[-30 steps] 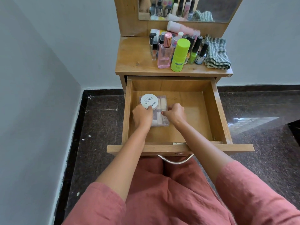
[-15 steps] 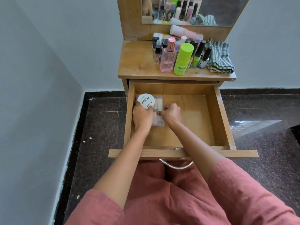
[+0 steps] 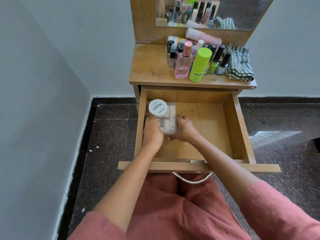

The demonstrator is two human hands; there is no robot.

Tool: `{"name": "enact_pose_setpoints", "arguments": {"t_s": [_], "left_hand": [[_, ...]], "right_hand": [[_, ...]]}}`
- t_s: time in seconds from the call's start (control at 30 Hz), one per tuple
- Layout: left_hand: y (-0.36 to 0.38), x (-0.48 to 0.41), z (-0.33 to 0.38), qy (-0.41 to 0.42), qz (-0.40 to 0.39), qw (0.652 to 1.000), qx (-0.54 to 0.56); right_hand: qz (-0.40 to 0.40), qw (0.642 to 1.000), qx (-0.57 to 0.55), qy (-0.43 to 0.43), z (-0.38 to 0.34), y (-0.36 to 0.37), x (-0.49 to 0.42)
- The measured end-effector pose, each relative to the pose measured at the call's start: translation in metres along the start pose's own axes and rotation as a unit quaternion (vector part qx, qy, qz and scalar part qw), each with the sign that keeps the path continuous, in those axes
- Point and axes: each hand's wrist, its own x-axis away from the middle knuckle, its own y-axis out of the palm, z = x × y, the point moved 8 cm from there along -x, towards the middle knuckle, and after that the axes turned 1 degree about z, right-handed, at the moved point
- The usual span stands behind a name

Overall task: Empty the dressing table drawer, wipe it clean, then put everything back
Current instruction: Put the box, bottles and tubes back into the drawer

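The wooden drawer (image 3: 240, 129) of the dressing table is pulled out over my lap. In its far left corner lies a clear plastic compartment box (image 3: 170, 118) with a round white jar (image 3: 158, 108) marked "NAIL POLISH" on top of it. My left hand (image 3: 152, 131) grips the box's left side, near the jar. My right hand (image 3: 184, 129) grips its right side, fingers curled on the edge. The rest of the drawer floor is bare wood.
On the table top (image 3: 147, 70) stand several bottles: a pink perfume bottle (image 3: 183, 65), a lime green bottle (image 3: 199, 65) and nail polishes. A folded striped cloth (image 3: 239, 65) lies at the right. A grey wall is close on the left; dark stone floor surrounds the table.
Both hands have slid the box with the jar a little toward the drawer's far left corner. The camera has tilted slightly.
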Motion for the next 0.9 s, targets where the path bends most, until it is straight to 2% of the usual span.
{"name": "enact_pose_setpoints", "arguments": {"t_s": [0.17,0.3,0.47,0.73,0.9], "left_hand": [[0.002,0.008,0.004,0.048,-0.002,0.987,-0.151],[0.005,0.002,0.001,0.027,-0.019,0.975,-0.220],[0.008,0.001,0.005,0.057,-0.030,0.951,-0.302],[0.009,0.003,0.009,0.058,-0.018,0.945,-0.321],[0.004,0.003,0.009,0.058,-0.010,0.970,-0.237]], "right_hand": [[0.010,0.999,0.027,-0.019,-0.006,0.002,0.001],[0.038,0.998,0.029,-0.033,-0.008,-0.002,0.001],[0.078,0.995,-0.004,-0.057,-0.008,-0.005,0.002],[0.095,0.994,-0.023,-0.057,-0.009,-0.008,0.001],[0.054,0.997,-0.016,-0.044,-0.009,-0.005,0.001]]}}
